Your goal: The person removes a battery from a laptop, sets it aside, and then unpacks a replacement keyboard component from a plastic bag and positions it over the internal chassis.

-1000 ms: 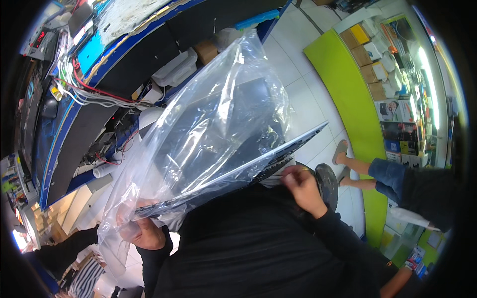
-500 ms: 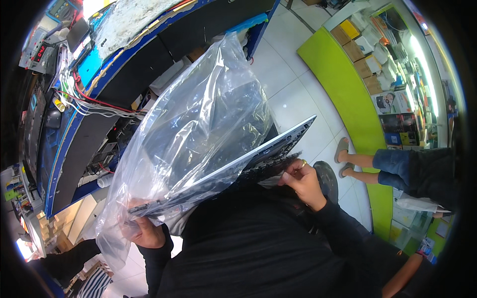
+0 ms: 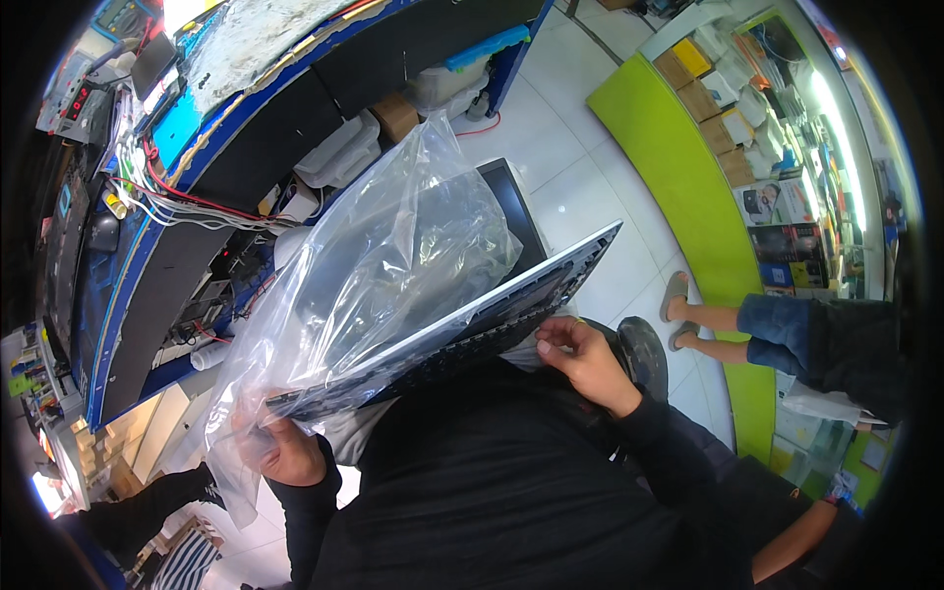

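Note:
A thin laptop panel (image 3: 452, 339) with a silver edge and a dark inner face is tilted across my lap. My left hand (image 3: 290, 447) grips its lower left corner through a clear plastic bag (image 3: 393, 261), which drapes over the panel's far side. My right hand (image 3: 588, 362) is by the near edge, on the dark inner side, with thumb and fingertips drawn together. Whether something is pinched there I cannot make out. Beyond the panel, a dark flat screen (image 3: 513, 208) sticks out, partly covered by the bag.
A blue-edged workbench (image 3: 324, 88) with cables stands at the left, plastic tubs (image 3: 344, 149) beneath it. At the right are a green counter (image 3: 669, 167) and shelves of boxes. Another person's legs (image 3: 723, 329) stand there; another forearm (image 3: 801, 541) shows lower right.
The bag has slid down and back, baring more of the dark screen and the tubs. My right hand has moved slightly left and down along the panel.

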Motion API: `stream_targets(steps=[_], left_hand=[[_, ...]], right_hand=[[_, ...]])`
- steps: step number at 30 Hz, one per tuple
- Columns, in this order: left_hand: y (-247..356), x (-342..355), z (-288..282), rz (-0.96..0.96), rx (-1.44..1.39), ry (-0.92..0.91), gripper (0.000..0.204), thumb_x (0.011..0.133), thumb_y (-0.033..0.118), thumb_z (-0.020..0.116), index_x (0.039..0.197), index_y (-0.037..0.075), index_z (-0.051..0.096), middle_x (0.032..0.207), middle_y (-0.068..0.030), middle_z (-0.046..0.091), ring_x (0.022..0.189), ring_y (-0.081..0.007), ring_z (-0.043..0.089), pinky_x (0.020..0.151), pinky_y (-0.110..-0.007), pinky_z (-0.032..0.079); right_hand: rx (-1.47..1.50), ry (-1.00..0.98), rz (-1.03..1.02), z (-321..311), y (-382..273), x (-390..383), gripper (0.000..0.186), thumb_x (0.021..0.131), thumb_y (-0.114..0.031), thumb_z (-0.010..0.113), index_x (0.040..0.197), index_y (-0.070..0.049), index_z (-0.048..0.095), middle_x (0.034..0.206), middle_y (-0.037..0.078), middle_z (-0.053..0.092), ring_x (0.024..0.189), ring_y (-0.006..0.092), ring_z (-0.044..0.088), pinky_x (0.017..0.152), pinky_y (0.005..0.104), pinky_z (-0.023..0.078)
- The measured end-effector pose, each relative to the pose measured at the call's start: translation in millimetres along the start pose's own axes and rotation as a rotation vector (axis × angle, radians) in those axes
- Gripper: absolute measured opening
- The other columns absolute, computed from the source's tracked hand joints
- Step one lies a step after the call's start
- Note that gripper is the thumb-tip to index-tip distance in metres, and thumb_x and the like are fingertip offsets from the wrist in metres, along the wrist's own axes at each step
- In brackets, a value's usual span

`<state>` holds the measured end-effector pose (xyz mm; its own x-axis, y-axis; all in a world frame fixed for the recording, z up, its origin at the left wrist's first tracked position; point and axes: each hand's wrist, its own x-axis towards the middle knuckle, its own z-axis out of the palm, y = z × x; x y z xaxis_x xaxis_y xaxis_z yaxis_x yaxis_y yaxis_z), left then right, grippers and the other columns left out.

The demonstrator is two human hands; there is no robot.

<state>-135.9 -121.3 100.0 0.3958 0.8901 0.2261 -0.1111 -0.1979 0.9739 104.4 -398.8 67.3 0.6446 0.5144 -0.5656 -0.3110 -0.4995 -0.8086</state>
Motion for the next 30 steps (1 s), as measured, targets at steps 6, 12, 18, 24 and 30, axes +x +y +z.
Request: stream_targets(steps=[6,12,18,24,30], left_hand=[[1,0,2,0.004,0.006,0.019,0.041,0.102,0.027,0.066,0.126,-0.005,0.055,0.108,-0.011,0.066,0.096,-0.0177,0.063,0.087,-0.032,0.05],[2,1,2,-0.001,-0.091,0.038,0.04,0.104,0.022,0.062,0.133,-0.004,0.051,0.118,-0.0135,0.064,0.105,-0.0211,0.064,0.093,-0.036,0.051],[-4,-6,-8,-0.036,-0.141,0.09,0.044,0.105,0.017,0.058,0.143,-0.001,0.044,0.136,-0.0174,0.058,0.121,-0.0254,0.06,0.105,-0.04,0.047],[1,3,-6,-0.1,-0.189,-0.049,0.036,0.106,0.011,0.054,0.138,-0.004,0.049,0.138,-0.0175,0.058,0.125,-0.0235,0.058,0.109,-0.04,0.043],[7,2,1,-0.015,0.002,-0.057,0.044,0.107,0.018,0.055,0.143,-0.004,0.045,0.137,-0.0159,0.058,0.123,-0.0238,0.058,0.107,-0.038,0.042]], right_hand=[[0.029,0.054,-0.004,-2,2,0,0.022,0.093,-0.009,0.073,0.108,0.003,0.062,0.104,0.008,0.067,0.097,0.0138,0.066,0.082,0.029,0.054],[0.199,0.219,-0.309,-13,-9,-6,0.021,0.09,-0.004,0.075,0.093,-0.002,0.054,0.094,0.004,0.058,0.097,0.012,0.058,0.086,0.0281,0.047],[0.029,0.287,-0.804,-27,-53,28,0.011,0.097,-0.002,0.064,0.101,-0.003,0.054,0.12,0.01,0.056,0.107,0.0172,0.057,0.098,0.0316,0.043],[0.616,0.08,-0.689,-17,-75,45,0.012,0.106,-0.01,0.054,0.112,0.0,0.054,0.13,0.014,0.059,0.111,0.0158,0.06,0.1,0.0323,0.047],[0.619,0.194,-0.772,-5,-75,56,0.013,0.105,-0.011,0.058,0.111,-0.001,0.054,0.119,0.012,0.064,0.105,0.0158,0.062,0.096,0.0321,0.048]])
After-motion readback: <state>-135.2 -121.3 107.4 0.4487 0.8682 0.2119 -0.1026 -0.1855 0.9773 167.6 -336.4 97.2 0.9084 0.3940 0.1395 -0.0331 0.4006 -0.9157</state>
